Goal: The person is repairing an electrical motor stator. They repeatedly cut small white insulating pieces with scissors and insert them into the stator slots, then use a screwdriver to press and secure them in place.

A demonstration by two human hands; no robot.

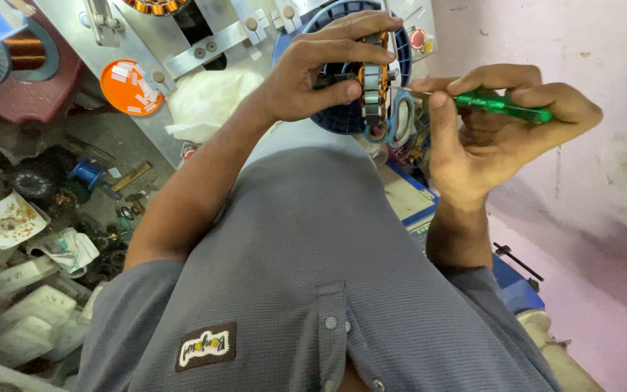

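Left hand [321, 69] clamps the wound motor core [374, 76]: probably heavy, stiff, fragile wire, so hold the rim; right hand [498, 134] grips the green screwdriver [502, 106].

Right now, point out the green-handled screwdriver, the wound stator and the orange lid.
green-handled screwdriver [502, 105], head view, on the green handle.
wound stator [373, 80], head view, on its outer edge.
orange lid [126, 86], head view, on its middle.

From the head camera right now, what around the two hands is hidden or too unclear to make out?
- Screwdriver tip: head view, too thin and blurred where it meets the wound motor core.
- Motor core's far side: covered by the left hand.
- Screwdriver handle end: wrapped by the right hand.
- Blue spool: mostly behind the hand and core.
- Bench below: blocked by the grey shirt.
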